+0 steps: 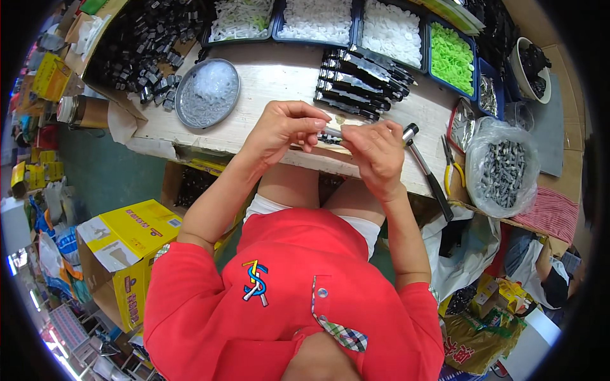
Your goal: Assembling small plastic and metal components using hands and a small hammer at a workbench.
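Over the front edge of the white worktable (273,66), my two hands meet fingertip to fingertip. My left hand (283,132) pinches one end of a small grey metallic piece (332,132) between thumb and fingers. My right hand (378,149) is closed round its other end, so much of the piece is hidden and its kind is unclear. Just beyond the fingers lies a stack of long black parts (356,82) with shiny faces. A hammer (427,168) with a black handle rests to the right of my right hand.
Blue trays of small parts, white (316,19) and bright green (452,58), line the back. At left are a round grey dish (206,105) and a heap of black pieces (146,44). Yellow-handled pliers (452,171) and a plastic bag of metal parts (505,168) lie right.
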Demonstrator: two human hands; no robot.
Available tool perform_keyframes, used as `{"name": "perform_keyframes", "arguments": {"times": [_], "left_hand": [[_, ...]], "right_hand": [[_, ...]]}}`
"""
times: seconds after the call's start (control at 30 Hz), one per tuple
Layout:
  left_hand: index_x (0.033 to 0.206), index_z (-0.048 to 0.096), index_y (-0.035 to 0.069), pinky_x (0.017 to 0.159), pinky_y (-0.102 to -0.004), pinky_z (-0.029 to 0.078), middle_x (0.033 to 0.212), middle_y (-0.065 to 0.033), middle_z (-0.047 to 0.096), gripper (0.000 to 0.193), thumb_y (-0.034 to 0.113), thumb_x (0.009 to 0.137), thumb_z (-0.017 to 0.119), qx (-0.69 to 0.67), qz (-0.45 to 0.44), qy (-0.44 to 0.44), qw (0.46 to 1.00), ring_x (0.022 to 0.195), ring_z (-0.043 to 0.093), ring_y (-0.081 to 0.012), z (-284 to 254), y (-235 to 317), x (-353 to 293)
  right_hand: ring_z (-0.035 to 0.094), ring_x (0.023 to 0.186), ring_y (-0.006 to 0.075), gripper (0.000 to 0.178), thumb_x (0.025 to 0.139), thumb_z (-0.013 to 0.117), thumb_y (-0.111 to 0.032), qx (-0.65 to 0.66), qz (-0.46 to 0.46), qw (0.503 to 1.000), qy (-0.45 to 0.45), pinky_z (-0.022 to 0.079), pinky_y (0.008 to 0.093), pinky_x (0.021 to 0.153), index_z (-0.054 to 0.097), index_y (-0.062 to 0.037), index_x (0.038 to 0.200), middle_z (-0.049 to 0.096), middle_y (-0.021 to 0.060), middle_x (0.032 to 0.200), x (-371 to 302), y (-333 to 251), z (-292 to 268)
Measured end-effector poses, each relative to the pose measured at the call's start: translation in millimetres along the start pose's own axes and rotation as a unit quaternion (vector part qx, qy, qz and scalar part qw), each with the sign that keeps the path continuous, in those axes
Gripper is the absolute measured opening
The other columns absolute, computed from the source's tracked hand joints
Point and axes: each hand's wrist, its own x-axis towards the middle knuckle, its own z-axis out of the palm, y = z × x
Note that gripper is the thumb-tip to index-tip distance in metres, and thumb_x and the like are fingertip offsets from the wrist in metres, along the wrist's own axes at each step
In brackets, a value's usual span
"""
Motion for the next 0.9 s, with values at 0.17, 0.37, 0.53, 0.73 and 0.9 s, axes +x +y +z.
{"name": "perform_keyframes", "arguments": {"times": [0.17,0.37,0.53,0.73,0.9], "left_hand": [[0.093,0.064,-0.001,0.044,-0.0197,0.045,0.071,-0.0051,0.061,0.018,0.011,0.080,0.064,0.034,-0.066,-0.017,0.997,0.053,0.055,-0.0078,7,0,5],[0.090,0.066,0.006,0.057,-0.0257,0.042,0.080,-0.0026,0.059,0.019,0.010,0.071,0.069,0.375,0.293,0.067,0.877,0.068,0.052,-0.0146,2,-23,15],[0.084,0.066,0.011,0.082,-0.0354,0.028,0.096,0.0001,0.056,0.025,0.014,0.060,0.072,0.553,0.382,0.067,0.737,0.096,0.044,-0.0202,14,-45,21],[0.084,0.066,0.013,0.080,-0.0363,0.026,0.092,0.0003,0.052,0.025,0.013,0.060,0.072,0.554,0.357,0.061,0.750,0.093,0.043,-0.0198,16,-54,25],[0.085,0.066,0.013,0.080,-0.0358,0.026,0.090,0.0003,0.051,0.026,0.013,0.060,0.072,0.544,0.350,0.062,0.760,0.092,0.043,-0.0195,16,-55,24]], "right_hand": [[0.055,0.070,0.0190,0.019,0.071,0.067,-0.006,0.037,0.085,0.995,-0.025,0.036,0.0305,0.070,0.063,-0.0080,0.090,0.062,0.0023,0.077,-9,2,-4],[0.054,0.068,0.0061,0.012,0.083,0.060,-0.009,0.320,0.452,0.833,-0.001,0.044,0.0196,0.064,0.062,0.0010,0.089,0.061,0.0022,0.074,-28,6,-27],[0.054,0.067,0.0060,0.010,0.083,0.061,-0.009,0.313,0.514,0.797,-0.051,0.043,0.0198,0.063,0.060,0.0012,0.084,0.060,0.0011,0.070,-30,15,-32],[0.053,0.063,0.0055,0.009,0.081,0.062,-0.008,0.295,0.486,0.821,-0.063,0.042,0.0198,0.059,0.061,0.0005,0.085,0.060,0.0009,0.067,-36,19,-26],[0.054,0.062,0.0059,0.009,0.081,0.062,-0.008,0.286,0.474,0.829,-0.077,0.043,0.0202,0.058,0.061,0.0003,0.085,0.060,0.0013,0.066,-36,21,-27]]}}
